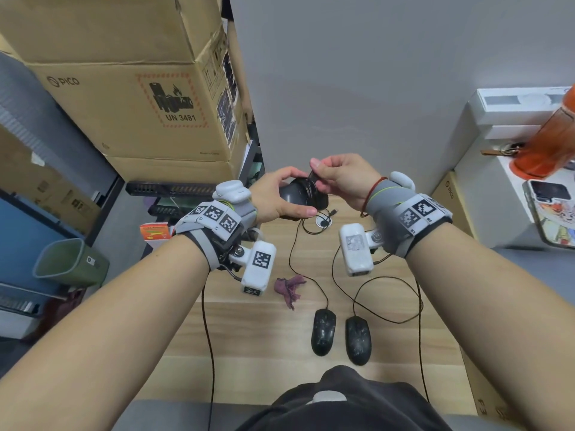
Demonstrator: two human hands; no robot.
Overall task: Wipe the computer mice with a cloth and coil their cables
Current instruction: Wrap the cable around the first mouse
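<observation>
Three mice – one (298,194) held, two (323,331) on table (249,337), one cloth (289,289)

Even, soft indoor light; sharp centre, fisheye-bent edges.

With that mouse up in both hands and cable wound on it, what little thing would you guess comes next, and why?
Probably one more wrap. The left hand grips the held mouse, and the right hand pinches its cable over the turns already wound. The plug end still hangs free, so the coil looks unfinished. Two mice wait on the desk.
</observation>
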